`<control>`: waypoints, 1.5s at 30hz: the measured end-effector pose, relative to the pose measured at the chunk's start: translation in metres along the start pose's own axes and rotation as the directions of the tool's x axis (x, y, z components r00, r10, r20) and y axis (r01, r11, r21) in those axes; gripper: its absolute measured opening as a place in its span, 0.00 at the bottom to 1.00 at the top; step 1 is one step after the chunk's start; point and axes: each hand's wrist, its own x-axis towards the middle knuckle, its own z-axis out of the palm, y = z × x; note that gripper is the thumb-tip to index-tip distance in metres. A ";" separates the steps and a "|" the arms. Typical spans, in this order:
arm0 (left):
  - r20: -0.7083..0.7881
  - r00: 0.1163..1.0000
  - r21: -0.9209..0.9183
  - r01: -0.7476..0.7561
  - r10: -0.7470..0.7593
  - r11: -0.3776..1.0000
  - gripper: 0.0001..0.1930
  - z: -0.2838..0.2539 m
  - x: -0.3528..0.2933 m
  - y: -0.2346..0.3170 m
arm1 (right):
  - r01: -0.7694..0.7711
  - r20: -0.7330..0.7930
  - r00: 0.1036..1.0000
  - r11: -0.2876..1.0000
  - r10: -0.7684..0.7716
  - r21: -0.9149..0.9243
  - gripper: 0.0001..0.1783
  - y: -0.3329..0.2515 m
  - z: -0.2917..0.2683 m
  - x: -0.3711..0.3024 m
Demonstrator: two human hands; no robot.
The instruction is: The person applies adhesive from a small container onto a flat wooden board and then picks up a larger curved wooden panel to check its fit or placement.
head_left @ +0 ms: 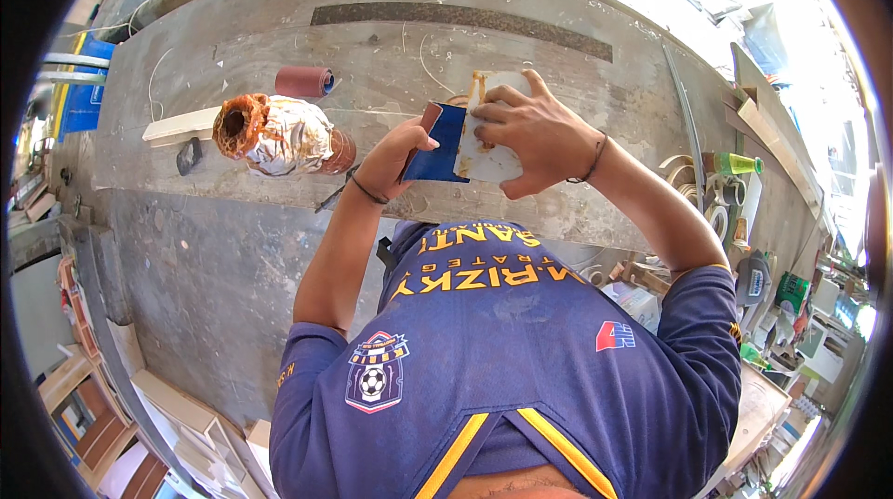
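My left hand point(394, 157) is closed on the left edge of a blue sheet point(439, 153). The sheet's reddish-brown reverse shows at a curled corner, so it looks like a piece of sandpaper. Against its right side is a thin white plate point(484, 164) with brown stains along its left and upper edges. Across that plate lies my right hand point(530, 132), fingers spread over its face and thumb at its near edge. It seems to grip the plate, though the underside is hidden. Left of my hands, a container point(288, 136) wrapped in whitish film lies tilted, its mouth crusted with orange-brown residue.
A reddish roll of sandpaper point(302, 81) lies on the grey worktable point(223, 43). Beside the container are a pale wood strip point(181, 130) and a dark lump point(190, 157). A long dark strip point(456, 19) runs along the back. Tape rolls and a green container point(730, 163) stand at right.
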 end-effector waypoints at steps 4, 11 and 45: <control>-0.021 1.000 0.009 -0.010 0.010 1.000 0.21 -0.017 0.005 -0.010 | -0.025 0.030 0.999 1.000 0.025 -0.004 0.33 0.000 -0.003 -0.003; 0.055 0.998 -0.066 -0.025 0.029 0.997 0.27 -0.009 0.002 0.003 | -0.097 0.020 0.995 0.994 0.098 -0.047 0.33 0.012 0.006 -0.017; 0.092 0.994 -0.384 -0.014 0.053 0.923 0.20 0.001 0.014 0.013 | 0.164 -0.174 0.975 0.978 -0.141 0.125 0.34 -0.022 0.008 0.000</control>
